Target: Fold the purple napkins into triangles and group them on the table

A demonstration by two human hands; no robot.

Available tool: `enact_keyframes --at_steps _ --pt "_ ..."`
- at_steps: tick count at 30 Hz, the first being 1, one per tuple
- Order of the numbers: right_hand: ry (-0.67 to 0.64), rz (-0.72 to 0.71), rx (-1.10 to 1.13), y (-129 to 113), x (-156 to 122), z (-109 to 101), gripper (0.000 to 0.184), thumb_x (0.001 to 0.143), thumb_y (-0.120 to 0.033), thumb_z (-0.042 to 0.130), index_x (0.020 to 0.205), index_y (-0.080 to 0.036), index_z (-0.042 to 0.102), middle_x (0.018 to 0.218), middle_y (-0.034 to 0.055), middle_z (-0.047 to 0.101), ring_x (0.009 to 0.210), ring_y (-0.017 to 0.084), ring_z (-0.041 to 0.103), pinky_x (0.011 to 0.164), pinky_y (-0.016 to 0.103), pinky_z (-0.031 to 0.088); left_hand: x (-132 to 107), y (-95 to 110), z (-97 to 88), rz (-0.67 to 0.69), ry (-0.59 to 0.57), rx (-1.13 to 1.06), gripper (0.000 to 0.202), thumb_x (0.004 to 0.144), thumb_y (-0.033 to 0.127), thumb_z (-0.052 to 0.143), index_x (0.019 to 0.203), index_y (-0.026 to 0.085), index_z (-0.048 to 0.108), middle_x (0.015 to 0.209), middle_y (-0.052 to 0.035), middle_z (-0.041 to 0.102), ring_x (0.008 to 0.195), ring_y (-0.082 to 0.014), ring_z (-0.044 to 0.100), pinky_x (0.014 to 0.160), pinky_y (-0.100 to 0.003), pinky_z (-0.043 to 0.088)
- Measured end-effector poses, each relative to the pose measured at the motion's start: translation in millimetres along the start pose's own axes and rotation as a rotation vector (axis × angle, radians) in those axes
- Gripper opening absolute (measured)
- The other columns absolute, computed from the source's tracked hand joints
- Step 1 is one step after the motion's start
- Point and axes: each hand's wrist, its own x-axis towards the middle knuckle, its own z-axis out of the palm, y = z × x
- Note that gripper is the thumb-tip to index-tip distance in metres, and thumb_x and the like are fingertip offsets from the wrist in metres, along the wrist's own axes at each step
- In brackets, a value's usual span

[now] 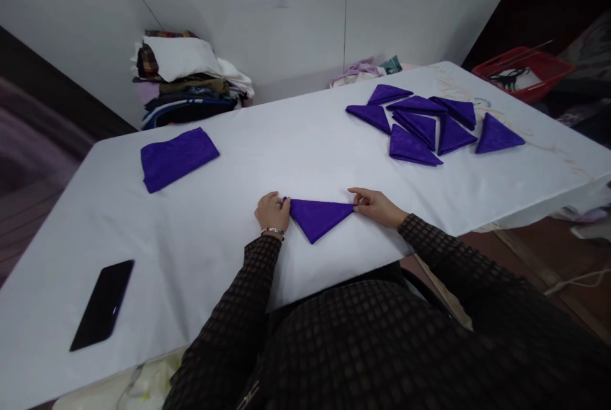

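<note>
Checked clothing (358,340) lies nearest the camera. Beyond it I see the left hand (273,212) and right hand (379,207), each grip closed, pinching opposite corners of a folded purple triangle (319,218), which lies between them on the desk (286,142). Its long edge spans hand to hand, point toward the wearer; neither is nearer. Outward: other purple triangles (420,127) far right, purple rectangle (179,158) far left, black phone (102,305) near left.

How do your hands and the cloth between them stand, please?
Left hand on one corner, right hand on another. Cloth folded into a triangle. Phone off left, out of the way.
</note>
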Motion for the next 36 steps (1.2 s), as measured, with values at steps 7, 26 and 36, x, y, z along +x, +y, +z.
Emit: enact_keyframes --at_steps 7,26,36 --pt "-0.054 -0.078 -0.415 -5.6 -2.0 -4.9 0.045 0.082 -0.021 0.053 0.127 -0.021 0.053 0.087 0.0015 0.064 0.069 0.014 0.056 0.068 0.028 0.045 1.2 4.7 -1.0 -0.017 -0.030 0.029 0.020 0.076 0.034 0.060 0.061 0.022 0.055 0.115 -0.0035 0.062 0.115 -0.0244 0.049 0.100 -0.044 0.035" --pt "-0.168 -0.611 -0.826 -11.9 -1.1 54.6 0.046 0.086 -0.007 0.039 0.129 -0.016 0.051 0.134 0.0112 0.052 0.126 0.022 0.044 0.104 0.047 0.034 11.1 1.7 -10.6 0.477 -0.196 0.199 0.014 0.083 0.018 0.048 0.084 0.022 0.061 0.090 -0.0061 0.062 0.096 -0.0230 0.053 0.087 -0.040 0.037" --pt "-0.086 -0.314 -0.264 -21.0 15.6 41.9 0.043 0.080 -0.012 0.044 0.120 -0.023 0.059 0.116 0.0040 0.065 0.105 0.020 0.060 0.094 0.041 0.045 8.1 -27.8 -34.5 0.680 -0.409 0.053 0.040 0.072 0.016 0.051 0.111 0.020 0.059 0.115 -0.0065 0.060 0.110 -0.0228 0.050 0.097 -0.039 0.037"
